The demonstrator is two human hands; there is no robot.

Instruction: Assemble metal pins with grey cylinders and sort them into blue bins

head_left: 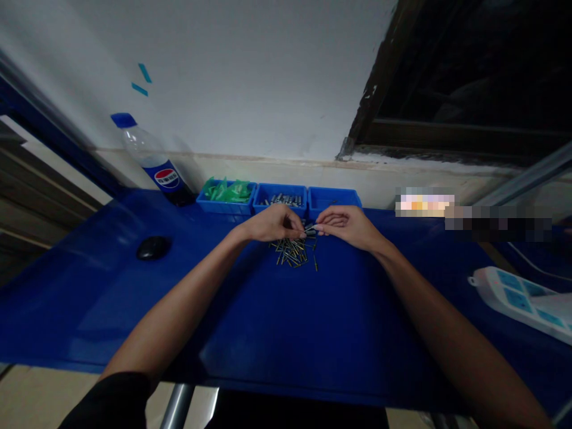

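My left hand (277, 223) and my right hand (342, 226) meet just above a pile of thin brass-and-silver metal pins (291, 252) on the blue table. Their fingertips pinch at a slim, light metal pin (311, 227), which spans the small gap between the two hands. Its exact shape is too small to make out. A single pin lies a little apart, to the right of the pile. Small grey metal pieces lie partly hidden behind the fingers.
Along the wall stand three blue bins: one with green plastic bags (227, 190), one with silver metal cylinders (286, 199), and a third bin (333, 196). A cola bottle (154, 164) and black computer mouse (153, 248) are left; a white compartment case (521, 295) is right.
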